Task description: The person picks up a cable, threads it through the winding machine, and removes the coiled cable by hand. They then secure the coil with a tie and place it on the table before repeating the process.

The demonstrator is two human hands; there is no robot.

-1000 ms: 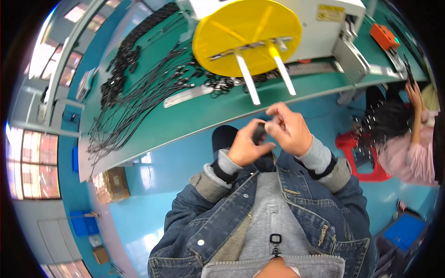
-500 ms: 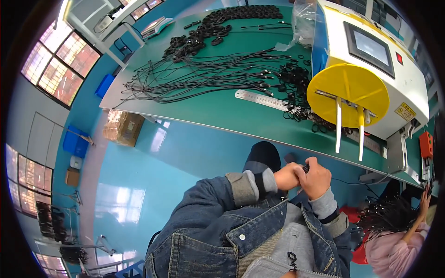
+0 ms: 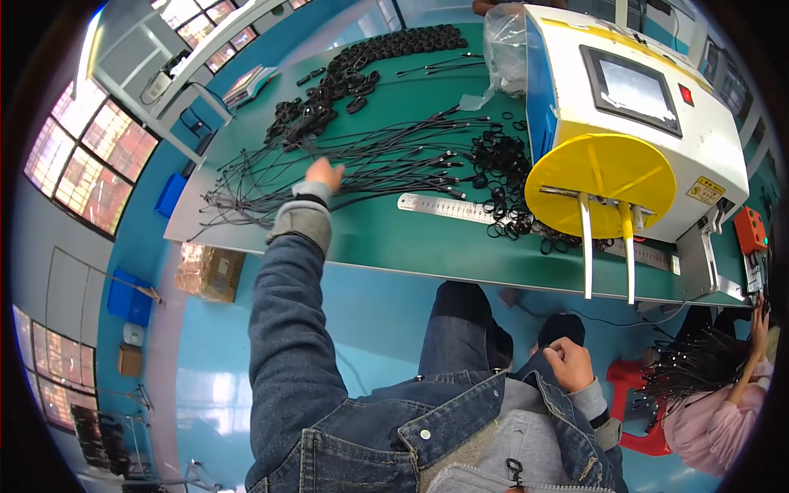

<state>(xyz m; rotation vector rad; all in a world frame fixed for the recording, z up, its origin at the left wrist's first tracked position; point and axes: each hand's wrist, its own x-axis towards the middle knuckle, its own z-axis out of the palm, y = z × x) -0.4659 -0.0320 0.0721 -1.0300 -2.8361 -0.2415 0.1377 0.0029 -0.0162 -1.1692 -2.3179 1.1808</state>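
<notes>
Green workbench [image 3: 386, 238], left hand [image 3: 323, 175] outstretched over black cables [image 3: 370, 160]

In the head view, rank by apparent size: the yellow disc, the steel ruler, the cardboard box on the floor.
1. yellow disc
2. steel ruler, long but thin
3. cardboard box, though it lies farther away, so its true size is unsure.

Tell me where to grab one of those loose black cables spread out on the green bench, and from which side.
Probably grip a loose black cable at its plug end, where the tips fan out apart near the metal ruler. Towards the bench's far left the strands cross and tangle. Come from above with a pinch, from the near edge of the green bench, where the left hand already reaches.
</notes>
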